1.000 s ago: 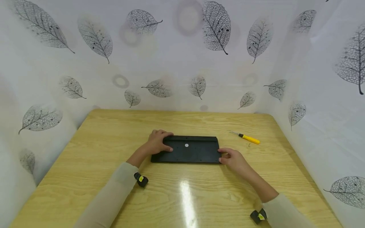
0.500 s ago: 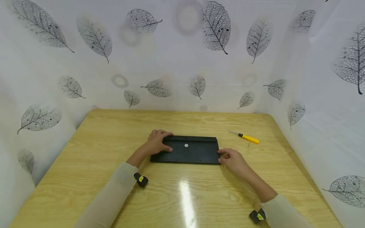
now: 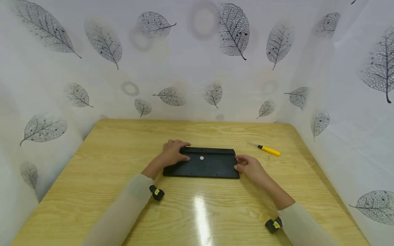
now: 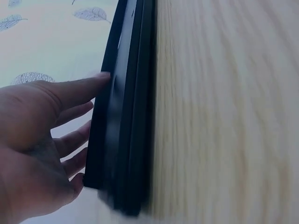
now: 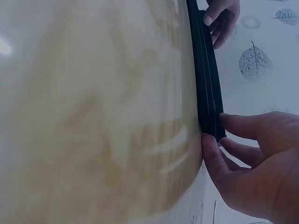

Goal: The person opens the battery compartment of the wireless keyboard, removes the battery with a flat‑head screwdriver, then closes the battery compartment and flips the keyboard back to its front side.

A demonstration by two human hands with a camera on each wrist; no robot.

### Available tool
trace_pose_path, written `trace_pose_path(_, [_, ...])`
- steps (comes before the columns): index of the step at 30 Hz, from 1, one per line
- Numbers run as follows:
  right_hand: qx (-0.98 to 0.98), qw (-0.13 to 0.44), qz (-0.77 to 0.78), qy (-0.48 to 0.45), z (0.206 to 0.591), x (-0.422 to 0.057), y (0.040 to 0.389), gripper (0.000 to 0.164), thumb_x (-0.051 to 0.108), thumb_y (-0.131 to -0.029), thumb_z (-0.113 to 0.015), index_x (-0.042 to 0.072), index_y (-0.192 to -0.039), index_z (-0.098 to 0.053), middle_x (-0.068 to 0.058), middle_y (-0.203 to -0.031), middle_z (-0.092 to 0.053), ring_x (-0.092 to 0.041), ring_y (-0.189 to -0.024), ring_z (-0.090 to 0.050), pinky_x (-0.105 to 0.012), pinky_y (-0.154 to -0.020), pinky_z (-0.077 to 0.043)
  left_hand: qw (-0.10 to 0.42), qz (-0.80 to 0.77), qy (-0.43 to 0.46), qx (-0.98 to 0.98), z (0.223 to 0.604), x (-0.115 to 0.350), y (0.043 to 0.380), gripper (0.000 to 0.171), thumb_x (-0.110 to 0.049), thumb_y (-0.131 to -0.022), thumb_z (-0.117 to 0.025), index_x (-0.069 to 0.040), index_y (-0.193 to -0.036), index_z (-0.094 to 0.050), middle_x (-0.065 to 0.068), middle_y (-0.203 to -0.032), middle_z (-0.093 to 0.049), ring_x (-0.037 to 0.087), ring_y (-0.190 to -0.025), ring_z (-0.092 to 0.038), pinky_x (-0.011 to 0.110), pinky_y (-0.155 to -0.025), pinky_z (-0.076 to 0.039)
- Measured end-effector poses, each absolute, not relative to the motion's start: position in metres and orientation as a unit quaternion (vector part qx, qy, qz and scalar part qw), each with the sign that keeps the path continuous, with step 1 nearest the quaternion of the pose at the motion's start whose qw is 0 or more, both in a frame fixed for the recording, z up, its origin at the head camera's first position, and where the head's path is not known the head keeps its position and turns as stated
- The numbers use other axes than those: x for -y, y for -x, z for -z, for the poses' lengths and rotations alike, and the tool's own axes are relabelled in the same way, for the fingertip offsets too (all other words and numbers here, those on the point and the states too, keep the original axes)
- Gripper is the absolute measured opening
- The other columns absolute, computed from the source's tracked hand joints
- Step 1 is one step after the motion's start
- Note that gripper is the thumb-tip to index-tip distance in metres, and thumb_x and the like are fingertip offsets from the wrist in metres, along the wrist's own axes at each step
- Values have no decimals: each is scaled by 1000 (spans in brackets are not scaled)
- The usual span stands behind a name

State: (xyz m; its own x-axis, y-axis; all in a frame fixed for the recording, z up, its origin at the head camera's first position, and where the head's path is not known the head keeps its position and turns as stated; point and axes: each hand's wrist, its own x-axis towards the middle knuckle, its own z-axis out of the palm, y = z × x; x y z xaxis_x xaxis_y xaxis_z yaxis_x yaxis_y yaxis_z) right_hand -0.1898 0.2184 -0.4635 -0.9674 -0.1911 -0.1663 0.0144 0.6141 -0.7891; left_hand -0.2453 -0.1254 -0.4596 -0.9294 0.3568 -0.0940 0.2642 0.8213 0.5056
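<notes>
A black keyboard [image 3: 212, 167], its underside up, lies on the wooden table in the head view. It has a raised bar along the far edge, small screw holes and a round white sticker. My left hand [image 3: 173, 152] grips its far left corner, thumb on top and fingers behind the far edge. At the right end my right hand [image 3: 250, 168] pinches the edge between thumb and fingers. In the left wrist view the thumb of the left hand [image 4: 42, 121] presses the keyboard's [image 4: 124, 116] raised bar. The keys are hidden.
A screwdriver [image 3: 270, 150] with a yellow handle lies to the right, beyond the right hand. Beside it are tiny dark bits [image 3: 269, 157], too small to identify. A leaf-patterned white curtain [image 3: 191, 61] surrounds the wooden table [image 3: 123, 136] at the back and sides.
My right hand has shifted a little away from me along the keyboard's right edge. My left hand has slid slightly to the right. The keyboard stays nearly in place.
</notes>
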Motion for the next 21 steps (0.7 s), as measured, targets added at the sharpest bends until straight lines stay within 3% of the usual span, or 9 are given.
trace_pose_path(8, [-848,128,514,11,471,-221,220,38,13,-100,-63,2,-136,-58,-21,-131,-60,-24,-100,-66,-33,-79,-57,103,-286,-195,-933,459,91,264,50,-27,-95,-72,-18,-142,-58,7,-138,-62,32,-131,-51,54,-109,-37])
trace_pose_path(14, [-841,125,526,34,476,-224,236,46,17,-100,-64,4,-142,-53,-21,-141,-53,-24,-103,-65,-33,-79,-57,144,-350,-212,-901,462,68,271,45,-19,-98,-68,-12,-141,-58,11,-137,-61,29,-126,-58,45,-101,-49])
trace_pose_path(21, [-833,134,536,28,476,-219,246,44,15,-99,-65,6,-141,-56,-21,-141,-56,-20,-87,-62,-29,-70,-54,168,-362,-216,-891,465,44,278,43,-21,-100,-66,-14,-141,-59,10,-135,-62,25,-117,-62,39,-90,-54])
